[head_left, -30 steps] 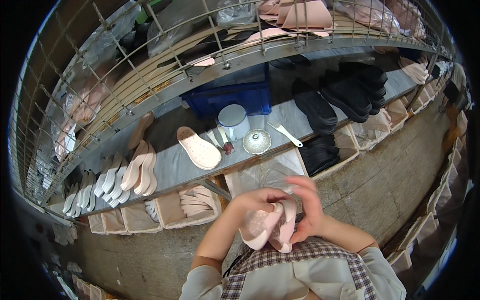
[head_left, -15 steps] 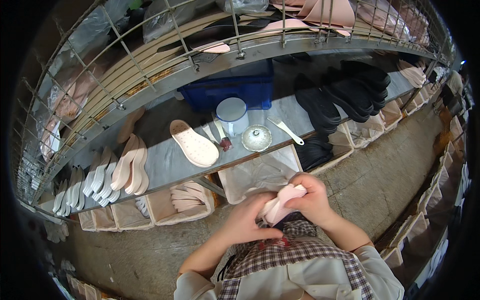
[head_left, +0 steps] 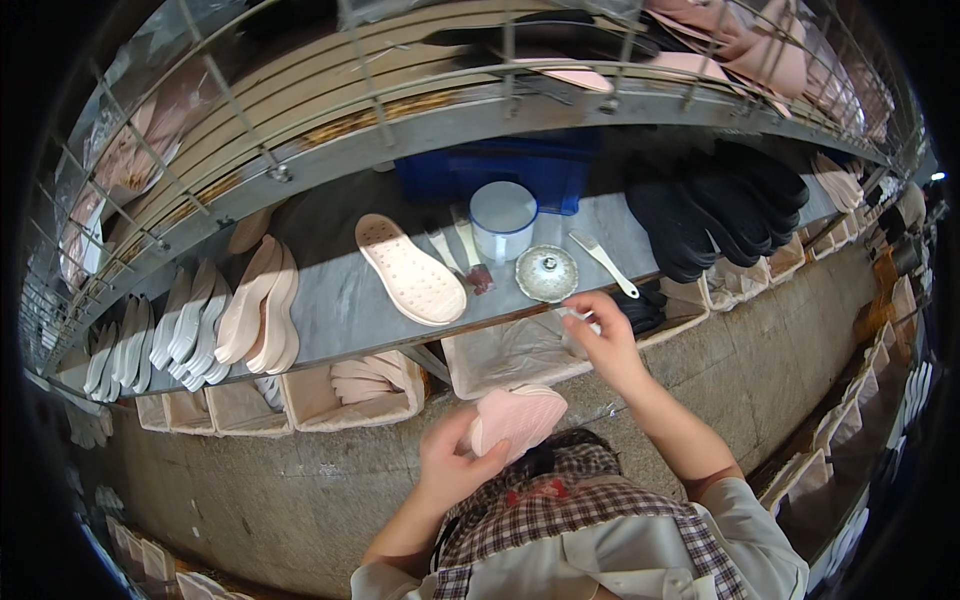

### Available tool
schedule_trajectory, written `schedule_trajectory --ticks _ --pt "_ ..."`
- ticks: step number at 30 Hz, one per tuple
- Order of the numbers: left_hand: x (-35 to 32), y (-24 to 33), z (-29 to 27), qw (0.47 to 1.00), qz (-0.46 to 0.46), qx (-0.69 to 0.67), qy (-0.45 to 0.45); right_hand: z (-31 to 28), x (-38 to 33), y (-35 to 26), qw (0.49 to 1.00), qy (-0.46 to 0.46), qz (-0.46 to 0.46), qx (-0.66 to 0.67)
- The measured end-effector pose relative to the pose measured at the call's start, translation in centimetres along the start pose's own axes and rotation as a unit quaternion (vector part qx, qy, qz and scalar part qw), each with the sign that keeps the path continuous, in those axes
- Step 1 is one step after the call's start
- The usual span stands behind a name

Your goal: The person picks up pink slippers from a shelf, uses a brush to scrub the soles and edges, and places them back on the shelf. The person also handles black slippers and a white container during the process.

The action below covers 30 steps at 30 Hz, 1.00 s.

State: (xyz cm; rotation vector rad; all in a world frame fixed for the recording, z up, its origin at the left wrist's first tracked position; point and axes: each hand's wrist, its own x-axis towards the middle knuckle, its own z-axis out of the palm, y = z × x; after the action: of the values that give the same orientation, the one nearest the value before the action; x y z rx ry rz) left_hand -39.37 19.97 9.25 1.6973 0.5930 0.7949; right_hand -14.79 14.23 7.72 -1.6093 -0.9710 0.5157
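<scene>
My right hand [head_left: 606, 343] has let go of the pink shoe part [head_left: 522, 415], so my left hand [head_left: 450, 458] alone bears it, pinched between thumb and fingers. The right hangs toward its one o'clock, fingers curled; whether they grip something pale I cannot tell. The part looks soft, finely patterned; toward its eleven o'clock lies a hole-dotted, rounded sole [head_left: 412, 272].

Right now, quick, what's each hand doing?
Left hand: closed, holding a pink shoe piece.
Right hand: partly curled; can't tell if it's holding anything.
</scene>
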Motion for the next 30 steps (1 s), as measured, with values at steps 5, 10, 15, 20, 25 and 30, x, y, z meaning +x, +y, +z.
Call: schedule_trajectory --ticks 5,10,15,20,25,30 --pt "0.2 -0.4 -2.9 0.998 -0.001 0.063 -0.012 2.9 6.7 1.1 0.940 0.085 -0.198 -0.265" --pt "0.3 -1.5 -5.0 0.999 -0.020 0.045 0.007 8.2 9.3 1.3 0.931 -0.022 -0.218 -0.292" --pt "0.8 -2.7 -7.3 1.000 -0.026 0.007 0.014 12.5 10.6 2.4 0.914 -0.067 -0.146 -0.372" --pt "1.5 -3.7 -8.8 0.995 0.039 0.088 0.002 13.8 12.3 3.1 0.916 -0.109 -0.091 -0.376" --pt "2.1 -4.4 -8.9 0.996 0.064 0.067 0.012 14.3 12.9 3.6 0.902 -0.124 -0.077 -0.406" --pt "2.3 -3.9 -8.4 0.992 0.057 0.113 -0.003 13.5 13.5 3.1 0.907 -0.230 0.015 -0.351"
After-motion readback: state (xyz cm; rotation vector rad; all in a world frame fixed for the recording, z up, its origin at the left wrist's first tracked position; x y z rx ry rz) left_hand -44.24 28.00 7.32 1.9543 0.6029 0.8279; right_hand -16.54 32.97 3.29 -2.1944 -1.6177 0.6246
